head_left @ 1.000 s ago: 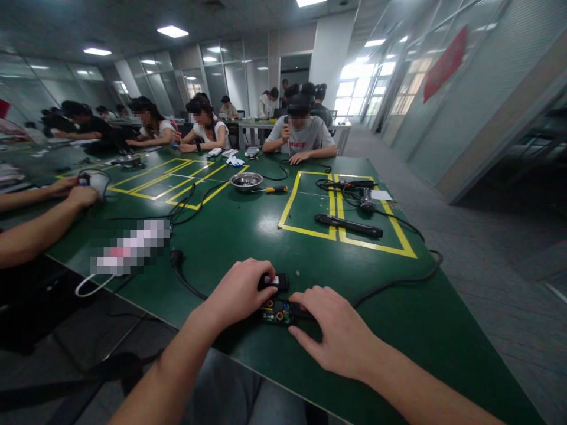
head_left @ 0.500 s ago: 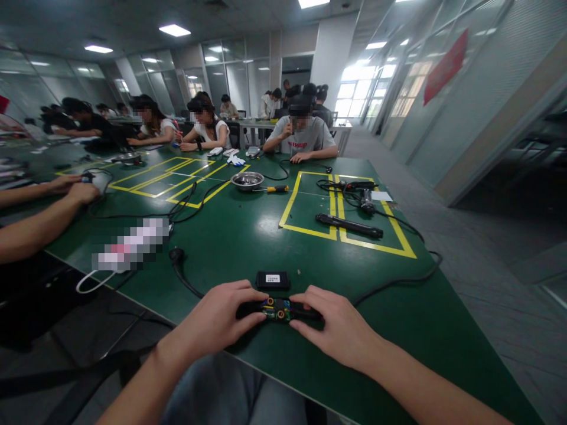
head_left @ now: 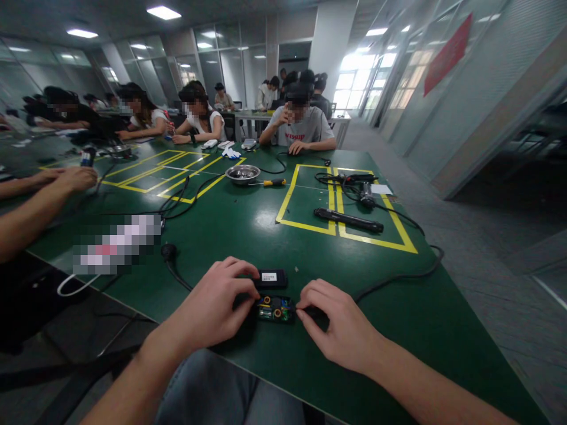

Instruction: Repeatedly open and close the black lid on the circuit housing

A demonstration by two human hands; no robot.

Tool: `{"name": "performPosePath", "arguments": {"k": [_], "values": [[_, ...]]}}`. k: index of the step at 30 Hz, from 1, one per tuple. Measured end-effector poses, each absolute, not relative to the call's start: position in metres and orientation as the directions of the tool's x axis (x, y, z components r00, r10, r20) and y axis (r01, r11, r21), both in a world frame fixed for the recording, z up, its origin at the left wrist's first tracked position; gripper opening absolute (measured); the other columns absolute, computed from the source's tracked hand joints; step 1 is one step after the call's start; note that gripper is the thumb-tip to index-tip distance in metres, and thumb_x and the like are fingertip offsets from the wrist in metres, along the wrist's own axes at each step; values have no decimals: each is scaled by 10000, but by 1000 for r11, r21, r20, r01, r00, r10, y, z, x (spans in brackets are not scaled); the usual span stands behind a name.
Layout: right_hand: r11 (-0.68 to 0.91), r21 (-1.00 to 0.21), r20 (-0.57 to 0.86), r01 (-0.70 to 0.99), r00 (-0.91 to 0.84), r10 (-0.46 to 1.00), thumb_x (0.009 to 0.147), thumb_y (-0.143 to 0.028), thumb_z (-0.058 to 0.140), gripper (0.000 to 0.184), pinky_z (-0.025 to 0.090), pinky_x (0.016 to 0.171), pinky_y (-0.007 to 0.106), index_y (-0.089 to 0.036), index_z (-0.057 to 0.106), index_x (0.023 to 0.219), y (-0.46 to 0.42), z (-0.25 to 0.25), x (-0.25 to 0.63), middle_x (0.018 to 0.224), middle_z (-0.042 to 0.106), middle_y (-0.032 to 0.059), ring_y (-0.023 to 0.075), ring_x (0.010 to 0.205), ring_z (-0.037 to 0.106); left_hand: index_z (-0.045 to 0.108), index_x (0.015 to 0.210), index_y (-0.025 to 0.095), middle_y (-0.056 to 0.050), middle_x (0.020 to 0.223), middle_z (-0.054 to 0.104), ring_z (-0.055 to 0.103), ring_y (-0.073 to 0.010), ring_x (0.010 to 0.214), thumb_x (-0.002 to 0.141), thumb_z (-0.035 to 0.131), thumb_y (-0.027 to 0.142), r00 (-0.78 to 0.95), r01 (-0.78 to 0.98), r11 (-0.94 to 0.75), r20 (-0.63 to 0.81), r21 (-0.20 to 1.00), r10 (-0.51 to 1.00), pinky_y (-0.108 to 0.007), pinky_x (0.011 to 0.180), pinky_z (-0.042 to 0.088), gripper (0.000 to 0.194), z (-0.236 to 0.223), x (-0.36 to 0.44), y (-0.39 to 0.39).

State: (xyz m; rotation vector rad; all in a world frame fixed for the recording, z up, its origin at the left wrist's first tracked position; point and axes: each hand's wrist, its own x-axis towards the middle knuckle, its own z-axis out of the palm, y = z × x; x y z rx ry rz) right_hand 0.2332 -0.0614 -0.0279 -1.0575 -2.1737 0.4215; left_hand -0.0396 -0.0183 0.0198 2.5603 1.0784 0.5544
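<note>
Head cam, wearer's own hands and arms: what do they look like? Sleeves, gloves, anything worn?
Left hand and right hand: no gloves, no rings visible. Left forearm and right forearm: no sleeves in frame, no watches, straps or markings I can make out. Upper arms out of view. Blue jeans show below.

Rectangular lights (head_left: 163,12) glow in the grey ceiling (head_left: 110,10), and daylight floods in, almost blinding, through the windows (head_left: 354,88) at the far end. Glass partitions (head_left: 230,74) run along the back, up to a dark doorway (head_left: 292,52) and a white pillar (head_left: 330,50). Over on my right, a red sheet (head_left: 449,53) slants on a glass wall (head_left: 509,59) above grey floor (head_left: 478,254); the green table (head_left: 212,236) fills the near side
</note>
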Motion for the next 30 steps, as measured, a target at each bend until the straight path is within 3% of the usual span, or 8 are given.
{"name": "performPosePath", "arguments": {"k": [5,9,15,24,30], "values": [[632,-529,445,567,-449,775,925,-100,584,128,516,787,393,-218,601,971,-61,-28,233,935,704,58,242,867,660,816,1271,273,-79,1339,772,707,-297,1214,993,743,201,642,638,-634,153,437,751,-469,1090,563,297,10,-15,6],[620,-532,444,577,-433,784,899,-93,622,148,503,801,394,-229,585,945,-60,-30,233,922,702,43,242,866,653,753,1383,245,-89,1355,778,709,-281,1222,1019,709,173,628,623,-624,174,471,758,-457,1104,566,374,5,-16,7],[575,-554,393,602,-419,818,871,-92,667,169,476,785,380,-226,576,922,-59,-32,235,908,685,36,238,850,632,759,1345,270,-70,1337,778,710,-246,1210,1044,679,182,731,455,-691,208,562,650,-401,1087,557,323,22,-25,-25],[549,-586,353,596,-422,835,864,-55,697,214,465,772,358,-222,569,900,-59,-31,233,901,679,14,217,832,637,716,1393,298,-56,1374,762,683,-267,1210,1080,622,164,762,552,-728,109,406,639,-434,1033,536,353,18,-22,-36],[537,-574,327,618,-429,842,848,-40,694,220,457,754,356,-217,573,899,-59,-30,232,893,666,16,221,828,624,692,1258,258,-47,1211,786,712,-257,1089,1009,668,137,687,594,-646,117,479,717,-400,950,547,278,24,-18,-31]]}}
